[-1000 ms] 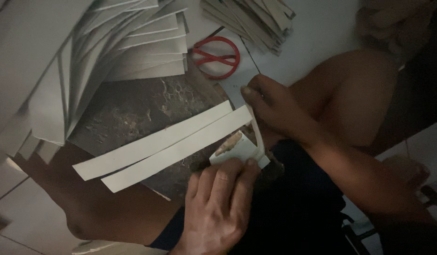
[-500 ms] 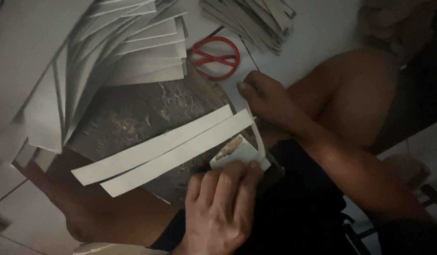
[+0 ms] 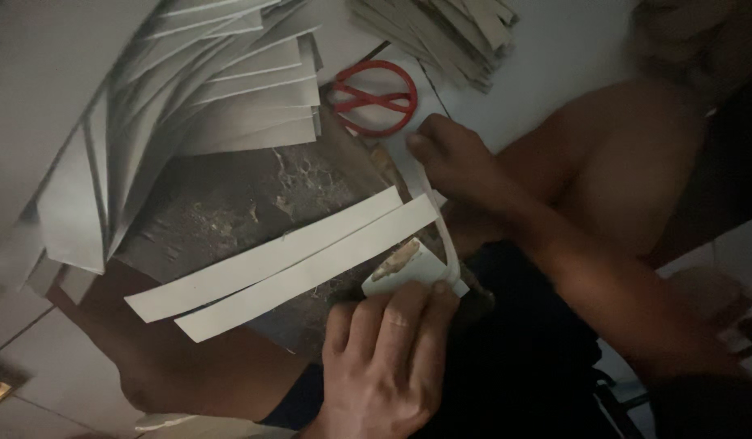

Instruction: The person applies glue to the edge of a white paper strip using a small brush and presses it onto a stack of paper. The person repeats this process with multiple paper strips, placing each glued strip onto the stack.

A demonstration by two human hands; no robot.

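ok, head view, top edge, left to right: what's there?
Fanned strips → red scissors → stacked strips → knee.
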